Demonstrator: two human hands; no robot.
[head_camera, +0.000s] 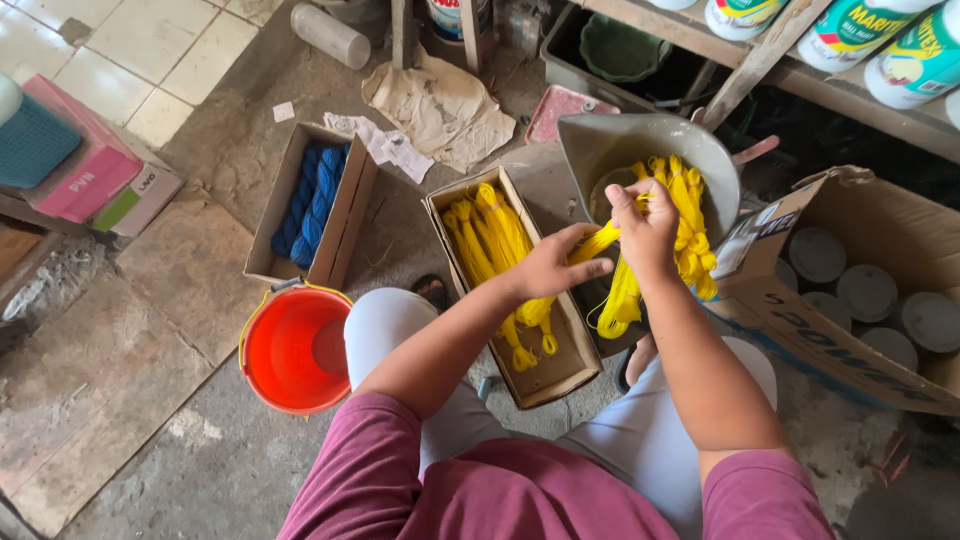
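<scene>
My left hand (553, 265) grips a bundle of yellow string (622, 290) that hangs between both hands. Just to its right, my right hand (645, 222) pinches the same strands higher up, in front of more yellow hanks (688, 215) draped from a grey scale pan (640, 150). Below my hands lies an open cardboard box (560, 375) with several yellow string hanks (487, 235) inside. I sit with white-trousered knees on either side of that box.
An orange bucket (295, 350) stands by my left knee. A second cardboard box holds blue string hanks (310, 205). At right, a big carton (850, 340) holds round grey lids. Paint tubs (870, 35) line a shelf above. Pink boxes (80, 165) sit far left.
</scene>
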